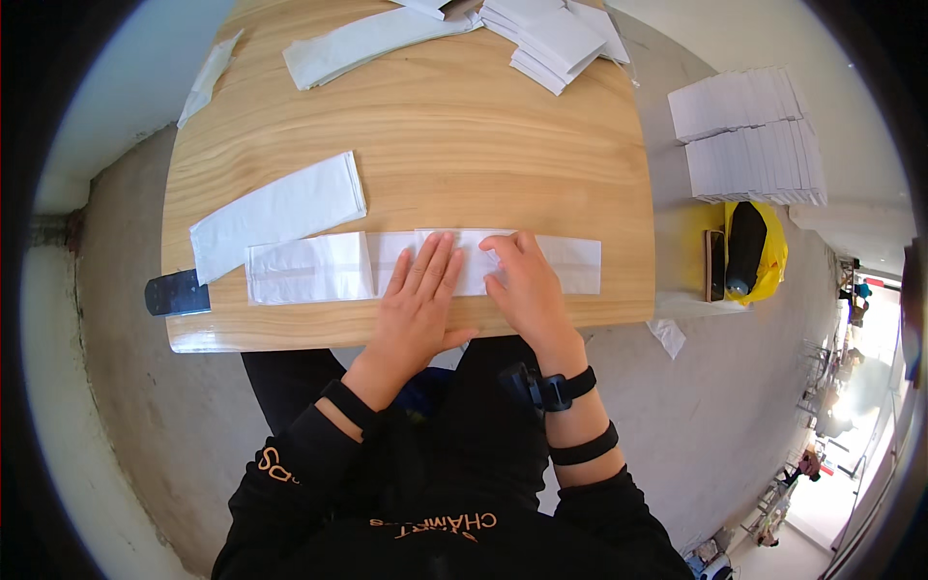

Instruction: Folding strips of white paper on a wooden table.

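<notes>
Black sleeves (pixel 300 474) nearest cam, at btm. L hand (pixel 414 302) flat on the white strip (pixel 570 267), fingers extended, thumb out to side. R hand (pixel 527 290) next to it, fingers curled; can't tell if pinching. Strip lies along tabletop's (pixel 435 135) near edge, w/ folded white sheet (pixel 285 213) angled behind its L end.

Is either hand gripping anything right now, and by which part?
The left hand grips nothing: its fingers lie flat on the long white strip. The right hand is curled over the strip; whether it pinches anything is unclear.
</notes>
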The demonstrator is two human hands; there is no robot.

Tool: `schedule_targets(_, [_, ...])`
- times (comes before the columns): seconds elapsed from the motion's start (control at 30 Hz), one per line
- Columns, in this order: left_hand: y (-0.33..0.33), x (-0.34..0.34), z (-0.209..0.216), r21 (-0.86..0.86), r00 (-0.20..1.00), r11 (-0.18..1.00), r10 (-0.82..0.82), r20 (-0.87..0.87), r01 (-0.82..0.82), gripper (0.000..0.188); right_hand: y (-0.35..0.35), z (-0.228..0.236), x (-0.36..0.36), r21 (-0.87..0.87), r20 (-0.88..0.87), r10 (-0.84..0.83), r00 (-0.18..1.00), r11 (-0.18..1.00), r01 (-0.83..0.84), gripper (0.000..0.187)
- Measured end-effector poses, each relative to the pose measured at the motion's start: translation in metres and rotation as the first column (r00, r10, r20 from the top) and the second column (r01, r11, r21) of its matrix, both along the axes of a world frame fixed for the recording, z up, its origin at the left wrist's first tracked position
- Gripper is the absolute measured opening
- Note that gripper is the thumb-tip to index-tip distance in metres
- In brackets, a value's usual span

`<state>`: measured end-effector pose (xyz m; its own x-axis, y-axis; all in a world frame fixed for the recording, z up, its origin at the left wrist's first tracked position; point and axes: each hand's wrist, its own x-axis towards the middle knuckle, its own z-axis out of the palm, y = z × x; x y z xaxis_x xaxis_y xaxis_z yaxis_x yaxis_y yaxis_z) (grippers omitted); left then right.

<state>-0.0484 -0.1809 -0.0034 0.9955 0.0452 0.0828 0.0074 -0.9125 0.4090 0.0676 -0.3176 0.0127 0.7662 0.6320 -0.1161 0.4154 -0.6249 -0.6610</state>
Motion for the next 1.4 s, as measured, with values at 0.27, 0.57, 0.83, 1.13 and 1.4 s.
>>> schedule_targets(0.27, [0.001,-0.002,-0.002,0.045,0.998,0.999,0.009,-0.055,-0.007,0.108,-0.055,0.004,0.013,-0.007,0.091,-0.096,0.991,0.995,0.098,0.035])
schedule_targets(0.57, [0.0,-0.002,-0.004,0.052,0.997,0.998,-0.016,-0.072,0.02,0.108,-0.091,-0.011,0.015,-0.23,0.326,-0.565,0.758,0.73,0.644,0.059])
schedule_targets(0.83, [0.001,-0.001,0.0,0.089,0.999,0.996,-0.004,-0.054,0.009,0.109,-0.105,-0.021,0.033,-0.021,-0.364,-0.652,0.665,0.72,0.694,0.042])
schedule_targets(1.13, [0.003,-0.003,0.0,0.077,0.999,0.997,0.001,-0.048,0.003,0.105,-0.071,0.017,0.014,0.331,-0.558,-0.57,0.603,0.514,0.791,0.025])
schedule_targets(1.4, [0.006,-0.004,0.002,-0.009,1.0,1.0,-0.007,0.017,0.008,0.091,-0.025,0.023,-0.019,0.405,-0.183,-0.51,0.84,0.74,0.537,0.018])
